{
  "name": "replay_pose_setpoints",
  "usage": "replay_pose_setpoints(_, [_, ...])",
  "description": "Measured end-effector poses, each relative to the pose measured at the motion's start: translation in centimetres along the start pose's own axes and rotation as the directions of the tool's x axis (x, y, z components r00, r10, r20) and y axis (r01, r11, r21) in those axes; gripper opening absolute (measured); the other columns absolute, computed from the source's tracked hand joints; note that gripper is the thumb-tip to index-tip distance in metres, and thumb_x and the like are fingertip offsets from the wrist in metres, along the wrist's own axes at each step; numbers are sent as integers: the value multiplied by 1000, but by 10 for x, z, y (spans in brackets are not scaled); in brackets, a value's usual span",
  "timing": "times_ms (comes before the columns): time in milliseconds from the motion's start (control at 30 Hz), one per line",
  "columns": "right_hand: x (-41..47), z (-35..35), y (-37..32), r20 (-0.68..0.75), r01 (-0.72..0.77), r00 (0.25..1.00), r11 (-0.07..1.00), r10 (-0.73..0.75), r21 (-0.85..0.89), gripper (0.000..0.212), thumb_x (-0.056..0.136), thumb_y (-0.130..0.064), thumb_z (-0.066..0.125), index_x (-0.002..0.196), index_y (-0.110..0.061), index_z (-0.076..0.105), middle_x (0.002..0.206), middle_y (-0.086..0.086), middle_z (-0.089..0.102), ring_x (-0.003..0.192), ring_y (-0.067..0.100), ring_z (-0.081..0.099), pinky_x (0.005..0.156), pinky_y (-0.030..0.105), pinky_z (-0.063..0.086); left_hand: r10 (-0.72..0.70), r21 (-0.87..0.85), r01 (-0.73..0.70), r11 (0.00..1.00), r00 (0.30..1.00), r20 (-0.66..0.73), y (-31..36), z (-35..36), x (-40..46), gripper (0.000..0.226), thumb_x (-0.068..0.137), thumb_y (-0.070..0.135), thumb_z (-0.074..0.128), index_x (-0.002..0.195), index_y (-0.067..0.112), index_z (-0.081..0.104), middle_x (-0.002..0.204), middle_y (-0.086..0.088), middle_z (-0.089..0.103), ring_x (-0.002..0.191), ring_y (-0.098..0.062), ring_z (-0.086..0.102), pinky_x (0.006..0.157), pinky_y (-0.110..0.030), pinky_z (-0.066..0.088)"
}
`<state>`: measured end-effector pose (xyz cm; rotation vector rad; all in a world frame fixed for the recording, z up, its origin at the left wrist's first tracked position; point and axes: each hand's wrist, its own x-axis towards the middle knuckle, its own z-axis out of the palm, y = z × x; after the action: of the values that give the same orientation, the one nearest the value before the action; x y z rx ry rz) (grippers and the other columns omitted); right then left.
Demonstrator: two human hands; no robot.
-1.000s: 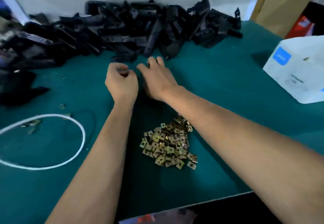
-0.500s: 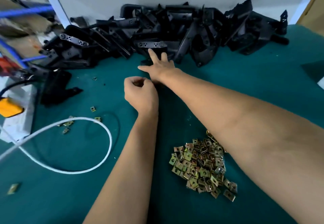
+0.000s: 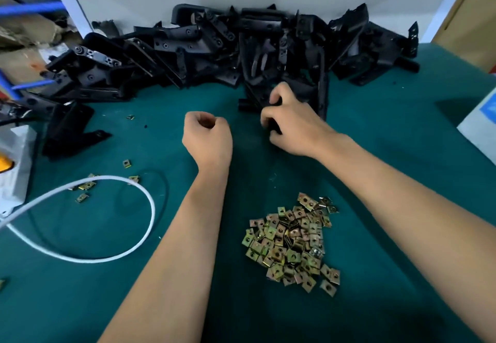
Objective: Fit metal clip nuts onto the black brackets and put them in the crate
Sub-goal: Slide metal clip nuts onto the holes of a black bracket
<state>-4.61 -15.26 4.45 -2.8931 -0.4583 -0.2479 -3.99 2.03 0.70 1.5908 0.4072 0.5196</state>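
Teal felt covered the table (image 3: 375, 155), bare between the forearms and out to the right; black brackets (image 3: 214, 45) lay heaped along its far edge against the white wall, and a pile of brass-coloured clip nuts (image 3: 292, 240) sat near the front, between the two arms; a few loose clip nuts (image 3: 83, 185) lay beside a white cable loop (image 3: 128, 248) on the left. The right hand (image 3: 292, 125) had its fingers curled round one bracket (image 3: 308, 93) at the near edge of the heap; half a second before, those fingers had been stretched flat toward the pile. The left hand (image 3: 208, 136) remained a closed fist above the felt; whether it held anything could not be told.
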Motion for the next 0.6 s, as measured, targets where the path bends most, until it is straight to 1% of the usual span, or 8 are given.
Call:
replay_pose_setpoints(100, [-28,-10,19,-38,-33,999,997,36,72,15,86,-21,74,90,-29,62,119,-1,34,75,25,57,76,43,54,46,64,-50,997,998,49,0,0,-3,8,81,14,63,86,20,60,86,4,67,80,-8,64,63,-12,43])
replay_pose_setpoints(233, [-44,-21,45,-216,-150,958,971,189,185,20,96,-28,69,114,-37,68,118,-4,44,102,24,57,96,41,47,119,115,-137,984,981,156,3,2,-11,11,85,17,64,85,25,56,88,5,67,85,-14,69,69,-13,48])
replay_pose_setpoints(300, [-46,-22,54,-327,-214,899,944,291,251,37,98,-23,66,132,-36,61,131,0,50,117,27,57,102,46,48,154,106,-182,978,961,228,5,5,-16,11,86,17,62,86,26,55,89,4,67,84,-20,72,75,-26,55])
replay_pose_setpoints(367, [-46,-22,59,-345,-277,833,867,432,415,56,99,-18,66,149,-34,48,154,8,43,136,30,50,105,52,50,173,92,-205,974,946,274,7,6,-21,11,86,17,61,86,26,55,89,4,67,82,-23,74,76,-34,59])
replay_pose_setpoints(400, [-46,-21,61,-332,-293,802,812,496,505,61,98,-17,67,153,-32,45,158,10,41,139,29,49,104,52,52,178,88,-211,974,942,286,8,6,-23,11,86,16,61,86,26,55,88,5,67,79,-23,74,76,-36,60])
replay_pose_setpoints(467, [-46,-20,65,-305,-304,751,717,585,627,61,94,-17,73,150,-25,51,147,6,57,130,20,59,100,48,57,181,77,-213,974,936,302,7,7,-25,10,86,16,61,86,25,56,86,5,67,75,-20,75,77,-40,61])
replay_pose_setpoints(533, [-47,-20,70,-242,-326,713,617,658,717,57,86,-17,82,139,-23,63,126,-2,72,111,9,68,97,39,59,171,68,-202,977,933,316,7,7,-25,7,83,19,61,86,24,58,86,3,68,75,-22,75,79,-44,61])
replay_pose_setpoints(600, [-50,-22,73,-201,-355,691,568,694,742,52,79,-17,87,127,-28,71,114,-11,76,99,-2,67,96,29,56,161,63,-192,979,930,331,7,9,-25,7,81,20,61,87,23,59,84,4,69,76,-23,74,79,-47,61])
